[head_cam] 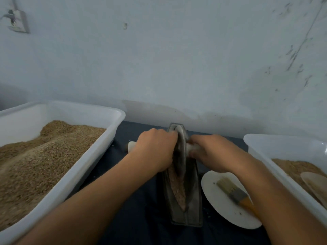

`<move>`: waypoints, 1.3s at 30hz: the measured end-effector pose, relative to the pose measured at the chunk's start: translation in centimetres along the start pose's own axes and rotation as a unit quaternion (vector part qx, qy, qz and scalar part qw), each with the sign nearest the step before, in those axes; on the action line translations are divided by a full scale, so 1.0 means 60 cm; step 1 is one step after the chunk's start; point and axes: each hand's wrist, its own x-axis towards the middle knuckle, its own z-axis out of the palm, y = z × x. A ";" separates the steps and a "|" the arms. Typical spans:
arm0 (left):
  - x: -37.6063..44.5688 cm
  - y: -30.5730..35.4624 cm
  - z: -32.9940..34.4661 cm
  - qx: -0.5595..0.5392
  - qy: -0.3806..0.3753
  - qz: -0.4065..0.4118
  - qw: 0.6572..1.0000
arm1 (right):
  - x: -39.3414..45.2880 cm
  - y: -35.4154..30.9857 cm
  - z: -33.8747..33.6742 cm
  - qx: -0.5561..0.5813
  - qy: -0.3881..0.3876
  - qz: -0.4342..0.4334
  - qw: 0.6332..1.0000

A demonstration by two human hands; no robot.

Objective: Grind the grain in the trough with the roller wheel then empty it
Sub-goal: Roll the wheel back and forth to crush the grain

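Head view: trough [192, 206] lies on table [134, 200], long axis running straight away from the person, ground grain [177, 188] in its channel. Roller wheel [180, 149] sits toward the far end. Left hand [155, 149] and right hand [210, 152] each curl around the axle handle, one per side, equally near.

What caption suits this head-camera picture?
Both hands, left and right, grip the roller wheel, grinding grain in the trough.
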 end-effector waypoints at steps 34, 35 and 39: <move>-0.005 0.004 -0.009 -0.008 0.008 0.011 1.000 | -0.005 -0.007 -0.008 -0.019 0.007 -0.016 1.000; 0.000 0.001 0.003 -0.010 0.017 0.003 1.000 | 0.003 -0.004 0.003 -0.017 0.030 -0.006 0.999; 0.018 -0.016 0.043 -0.035 0.084 -0.010 0.996 | 0.025 0.007 0.034 -0.043 0.130 0.004 0.991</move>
